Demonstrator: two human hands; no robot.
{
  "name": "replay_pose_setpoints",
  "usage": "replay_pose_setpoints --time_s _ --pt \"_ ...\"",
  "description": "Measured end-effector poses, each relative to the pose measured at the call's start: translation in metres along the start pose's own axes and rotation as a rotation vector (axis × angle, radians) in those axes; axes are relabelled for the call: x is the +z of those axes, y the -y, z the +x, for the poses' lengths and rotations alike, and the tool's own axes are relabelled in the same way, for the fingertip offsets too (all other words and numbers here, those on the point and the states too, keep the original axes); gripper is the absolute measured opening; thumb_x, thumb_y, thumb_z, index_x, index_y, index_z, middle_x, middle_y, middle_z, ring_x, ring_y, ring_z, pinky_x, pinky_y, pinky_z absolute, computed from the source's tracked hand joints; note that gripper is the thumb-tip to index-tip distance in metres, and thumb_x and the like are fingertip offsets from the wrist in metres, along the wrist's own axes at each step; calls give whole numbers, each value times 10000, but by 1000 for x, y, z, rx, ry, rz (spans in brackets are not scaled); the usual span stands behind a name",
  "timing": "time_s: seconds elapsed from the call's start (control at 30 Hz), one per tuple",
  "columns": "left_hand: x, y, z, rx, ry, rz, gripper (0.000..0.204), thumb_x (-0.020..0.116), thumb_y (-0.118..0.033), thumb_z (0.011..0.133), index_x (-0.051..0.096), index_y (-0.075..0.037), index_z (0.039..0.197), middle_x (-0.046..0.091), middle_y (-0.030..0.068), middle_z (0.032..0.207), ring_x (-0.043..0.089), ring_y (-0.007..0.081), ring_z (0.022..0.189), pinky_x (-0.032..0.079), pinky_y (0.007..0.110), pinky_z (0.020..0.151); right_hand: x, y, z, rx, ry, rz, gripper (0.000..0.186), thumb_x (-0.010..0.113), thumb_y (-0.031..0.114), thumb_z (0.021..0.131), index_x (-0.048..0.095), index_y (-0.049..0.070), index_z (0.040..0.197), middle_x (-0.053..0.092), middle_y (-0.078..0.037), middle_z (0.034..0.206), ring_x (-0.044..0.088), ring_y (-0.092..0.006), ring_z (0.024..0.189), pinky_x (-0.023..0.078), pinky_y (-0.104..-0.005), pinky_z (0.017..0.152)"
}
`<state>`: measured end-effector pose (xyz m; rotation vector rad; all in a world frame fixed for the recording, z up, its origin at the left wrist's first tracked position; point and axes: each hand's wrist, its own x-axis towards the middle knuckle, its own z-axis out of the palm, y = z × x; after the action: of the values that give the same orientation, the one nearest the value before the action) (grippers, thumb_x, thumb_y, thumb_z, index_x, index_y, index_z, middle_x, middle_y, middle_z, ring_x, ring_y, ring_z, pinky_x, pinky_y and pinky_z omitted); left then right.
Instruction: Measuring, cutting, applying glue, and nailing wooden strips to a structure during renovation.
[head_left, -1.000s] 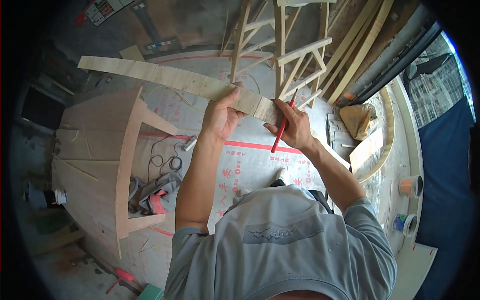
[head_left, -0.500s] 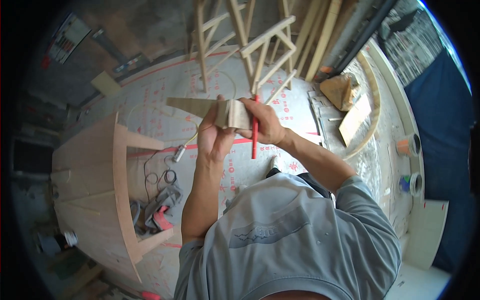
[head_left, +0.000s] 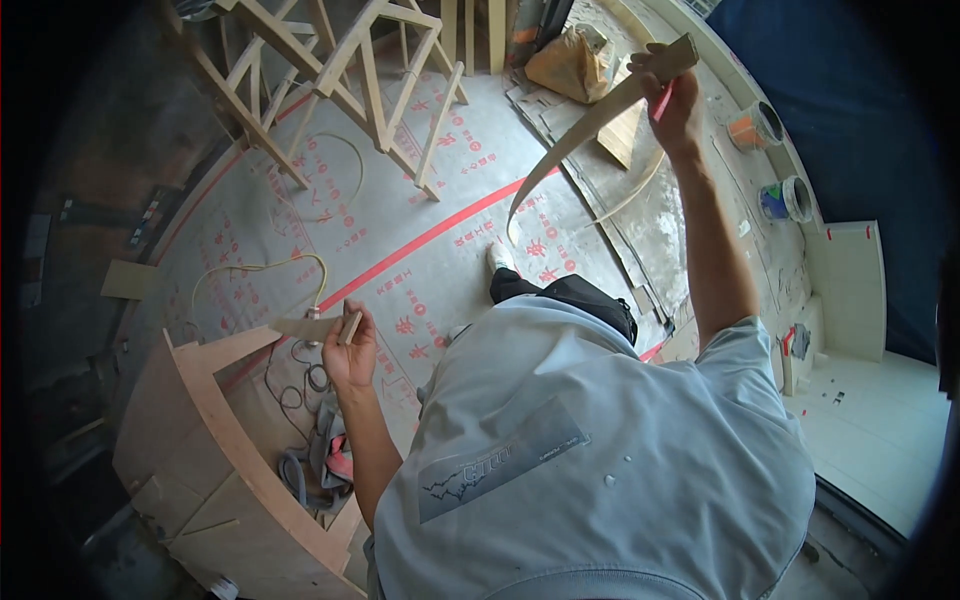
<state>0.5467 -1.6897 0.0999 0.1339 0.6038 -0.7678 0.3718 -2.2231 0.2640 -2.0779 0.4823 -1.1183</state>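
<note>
My left hand (head_left: 349, 362) is at lower middle left, closed round a pale wooden strip (head_left: 308, 328), its squared end showing between the fingers. At upper right my right hand (head_left: 678, 120) grips a long, thin, curved wooden strip (head_left: 585, 125) near its upper end, together with a red pencil (head_left: 661, 101). This strip slants down and left over the floor sheeting, and its far tip hangs above my white shoe (head_left: 499, 258). The two hands are wide apart.
Wooden trestle frames (head_left: 355, 85) stand at upper left. A curved plywood piece of furniture (head_left: 210, 490) is at lower left, beside cords and grey cloth. At right lie a crumpled sack (head_left: 565, 70), boards, two buckets (head_left: 752, 130), a white panel (head_left: 845, 290) and blue sheeting (head_left: 820, 120).
My hands, earlier together on the wood, have separated: the right rose up and right with a long strip and pencil, the left moved down and left with another piece. The view has also turned.
</note>
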Motion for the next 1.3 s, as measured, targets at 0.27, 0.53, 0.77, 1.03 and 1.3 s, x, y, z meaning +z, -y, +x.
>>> replay_pose_setpoints --time_s 0.27,0.53,0.77,1.03,1.3 --pt "-66 -10 16 20 -267 28 377 520 -247 913 504 98 1064 545 139 864 562 240 811 483 380 772 -46 68 -51 20 184 -135 222 559 90 969 598 11 1173 684 -96 1067 667 -219 971 523 -343 870" --pt "-50 20 26 -233 -342 225 360 513 -279 915 490 28 1102 511 133 860 544 215 739 493 351 691 -42 43 -155 145 739 -430 448 608 -22 783 539 63 1218 620 -191 1017 614 -385 951 499 -444 835" --pt "-47 -10 30 -312 -398 356 329 483 -283 949 514 -12 1132 539 156 932 526 209 720 495 320 637 -80 -32 -260 298 828 -603 270 555 58 860 542 83 1128 597 -146 949 600 -339 929 479 -426 810" --pt "-36 -31 28 -315 -421 441 387 445 -311 959 517 -34 1219 514 143 939 520 202 788 478 312 648 -101 -97 -431 391 1081 -764 112 530 131 897 517 118 1008 613 -103 907 641 -283 931 503 -416 759" --pt "-29 -57 15 -412 -488 522 527 478 -349 948 475 49 1292 490 141 896 496 211 756 465 341 667 -138 -88 -609 1058 1664 -1018 266 532 297 940 697 130 1066 695 -89 1106 634 -229 1067 494 -454 807"
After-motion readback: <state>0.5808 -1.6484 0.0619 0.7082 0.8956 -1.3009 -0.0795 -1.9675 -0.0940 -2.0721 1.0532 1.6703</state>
